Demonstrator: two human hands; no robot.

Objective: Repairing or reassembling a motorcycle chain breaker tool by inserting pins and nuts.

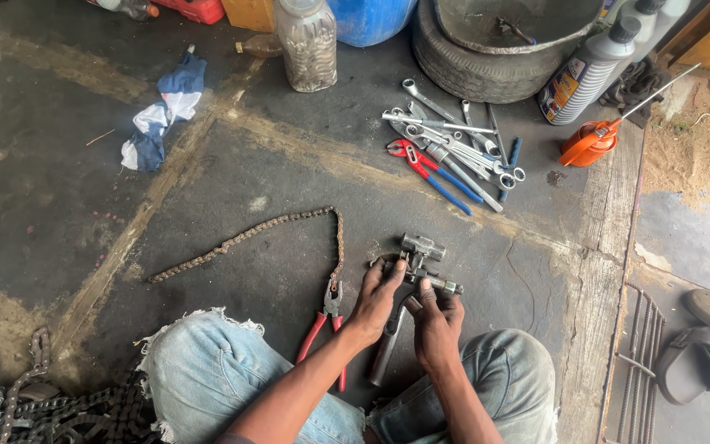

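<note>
Head view: I see my left hand [377,298] and right hand [435,322] both closed around a steel chain-breaker tool [417,261], just right of the rusty drive chain [248,238], whose end meets red-handled pliers [326,322]. Beyond the chain lie spanners [454,144]. I judge that greasy fingers could slip on the screw, cocking its pin.
</note>
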